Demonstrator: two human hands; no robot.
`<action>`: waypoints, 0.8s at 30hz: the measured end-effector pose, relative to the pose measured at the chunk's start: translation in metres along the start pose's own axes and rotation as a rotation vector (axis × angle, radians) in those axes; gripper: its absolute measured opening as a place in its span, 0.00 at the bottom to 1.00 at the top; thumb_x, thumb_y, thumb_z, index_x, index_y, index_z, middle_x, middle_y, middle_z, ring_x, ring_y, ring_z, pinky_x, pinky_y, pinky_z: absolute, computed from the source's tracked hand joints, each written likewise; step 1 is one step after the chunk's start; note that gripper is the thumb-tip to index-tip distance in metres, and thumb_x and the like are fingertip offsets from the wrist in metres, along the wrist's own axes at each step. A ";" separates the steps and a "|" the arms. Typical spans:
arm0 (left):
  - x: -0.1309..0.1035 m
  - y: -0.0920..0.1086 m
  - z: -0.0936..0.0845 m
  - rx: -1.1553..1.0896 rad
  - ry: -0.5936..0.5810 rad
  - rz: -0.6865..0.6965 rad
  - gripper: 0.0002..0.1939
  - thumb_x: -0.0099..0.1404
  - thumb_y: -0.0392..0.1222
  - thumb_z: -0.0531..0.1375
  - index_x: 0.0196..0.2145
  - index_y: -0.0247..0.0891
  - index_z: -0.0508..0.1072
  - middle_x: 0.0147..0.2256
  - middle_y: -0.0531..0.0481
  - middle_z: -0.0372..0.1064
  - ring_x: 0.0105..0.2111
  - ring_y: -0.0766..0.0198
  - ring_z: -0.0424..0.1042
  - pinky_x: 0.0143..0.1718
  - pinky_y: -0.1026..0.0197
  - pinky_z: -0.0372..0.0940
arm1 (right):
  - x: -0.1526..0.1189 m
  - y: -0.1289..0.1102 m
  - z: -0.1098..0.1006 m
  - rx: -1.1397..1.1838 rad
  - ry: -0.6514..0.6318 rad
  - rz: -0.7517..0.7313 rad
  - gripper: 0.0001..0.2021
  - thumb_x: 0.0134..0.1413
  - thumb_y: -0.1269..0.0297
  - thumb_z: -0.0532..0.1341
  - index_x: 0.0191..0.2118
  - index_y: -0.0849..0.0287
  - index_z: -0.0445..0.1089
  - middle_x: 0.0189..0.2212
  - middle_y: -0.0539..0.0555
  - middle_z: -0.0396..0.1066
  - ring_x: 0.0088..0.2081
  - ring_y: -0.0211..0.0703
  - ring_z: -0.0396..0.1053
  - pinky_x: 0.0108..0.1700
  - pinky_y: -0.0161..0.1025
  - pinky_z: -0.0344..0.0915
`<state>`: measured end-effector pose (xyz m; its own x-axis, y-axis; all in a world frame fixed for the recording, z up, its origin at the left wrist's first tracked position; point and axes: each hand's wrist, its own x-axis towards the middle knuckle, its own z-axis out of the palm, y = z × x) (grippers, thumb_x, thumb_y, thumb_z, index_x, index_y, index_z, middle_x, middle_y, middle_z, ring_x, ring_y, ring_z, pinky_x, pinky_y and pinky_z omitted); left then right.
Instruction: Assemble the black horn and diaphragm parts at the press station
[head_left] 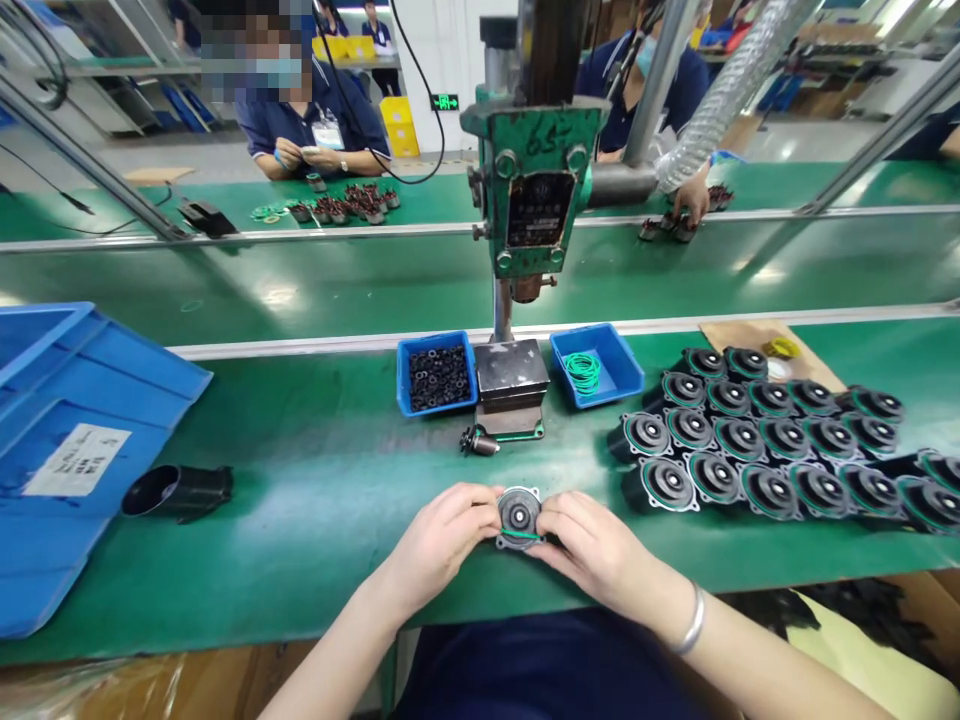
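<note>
Between my hands, near the front of the green bench, is a round dark flanged part (517,508) with a stepped centre and small lugs on its rim. A thin green rubber ring (519,534) stretches across its near side, part of it off the face. My left hand (454,535) closes its fingertips on the left edge. From the right, my right hand (596,545) pinches the other edge, its thumb low by the ring. Fingers hide both sides of the part. Just beyond lies a small motor rotor (478,441).
A green press (536,180) stands ahead, its base block (513,370) between blue bins of black washers (437,378) and green rings (583,374). Rows of similar black housings (739,440) fill the right. A black cylinder (178,493) and large blue crate (67,420) are left. Co-workers sit opposite.
</note>
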<state>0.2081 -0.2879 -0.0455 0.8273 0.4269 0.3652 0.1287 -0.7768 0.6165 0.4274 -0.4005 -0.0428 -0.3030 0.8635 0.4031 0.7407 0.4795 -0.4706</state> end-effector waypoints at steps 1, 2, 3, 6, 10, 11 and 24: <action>-0.001 0.001 -0.001 -0.001 -0.024 -0.012 0.10 0.72 0.32 0.53 0.39 0.40 0.73 0.41 0.46 0.72 0.51 0.59 0.73 0.48 0.60 0.71 | -0.001 -0.001 0.002 0.002 0.006 -0.006 0.07 0.65 0.68 0.57 0.46 0.62 0.66 0.37 0.57 0.71 0.38 0.43 0.66 0.41 0.42 0.68; -0.002 0.003 -0.002 -0.002 -0.049 -0.022 0.10 0.71 0.31 0.52 0.39 0.41 0.73 0.42 0.46 0.71 0.52 0.59 0.72 0.49 0.59 0.70 | -0.002 -0.002 0.004 -0.001 0.011 -0.014 0.06 0.66 0.69 0.56 0.46 0.62 0.66 0.35 0.57 0.71 0.37 0.43 0.66 0.40 0.41 0.67; -0.004 0.004 -0.003 0.000 -0.072 -0.026 0.10 0.71 0.31 0.53 0.40 0.42 0.73 0.43 0.46 0.70 0.54 0.59 0.71 0.51 0.59 0.70 | -0.003 -0.003 0.004 -0.009 0.014 -0.026 0.06 0.66 0.71 0.55 0.46 0.62 0.67 0.35 0.56 0.71 0.37 0.42 0.66 0.40 0.41 0.67; -0.014 0.008 -0.001 0.000 -0.109 -0.003 0.12 0.69 0.34 0.57 0.48 0.47 0.73 0.50 0.45 0.65 0.59 0.54 0.66 0.55 0.53 0.68 | -0.004 -0.008 0.002 -0.069 0.005 -0.095 0.09 0.67 0.73 0.53 0.47 0.63 0.68 0.35 0.57 0.71 0.35 0.42 0.65 0.38 0.41 0.65; -0.022 0.012 0.012 -0.008 0.033 -0.111 0.36 0.65 0.42 0.63 0.65 0.47 0.53 0.61 0.36 0.54 0.63 0.47 0.60 0.59 0.44 0.64 | -0.006 -0.016 -0.007 -0.140 -0.022 -0.243 0.09 0.64 0.73 0.55 0.47 0.63 0.70 0.32 0.55 0.71 0.31 0.41 0.63 0.31 0.39 0.61; -0.020 0.013 0.018 0.001 0.046 -0.156 0.40 0.64 0.43 0.64 0.67 0.46 0.48 0.61 0.34 0.54 0.62 0.46 0.60 0.59 0.43 0.64 | -0.006 -0.016 -0.010 -0.144 -0.004 -0.260 0.08 0.63 0.73 0.56 0.45 0.63 0.70 0.30 0.54 0.70 0.30 0.40 0.62 0.31 0.39 0.60; 0.137 0.010 0.084 0.151 -0.097 -0.078 0.36 0.60 0.39 0.68 0.61 0.39 0.57 0.61 0.37 0.64 0.56 0.48 0.71 0.54 0.48 0.70 | 0.004 0.034 -0.116 -0.314 0.340 0.246 0.08 0.62 0.72 0.56 0.45 0.57 0.67 0.41 0.57 0.67 0.45 0.46 0.68 0.49 0.44 0.67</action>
<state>0.3687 -0.2760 -0.0483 0.8594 0.4475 0.2474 0.2688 -0.8069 0.5259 0.5205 -0.3991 0.0338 0.0757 0.8205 0.5667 0.9253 0.1541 -0.3466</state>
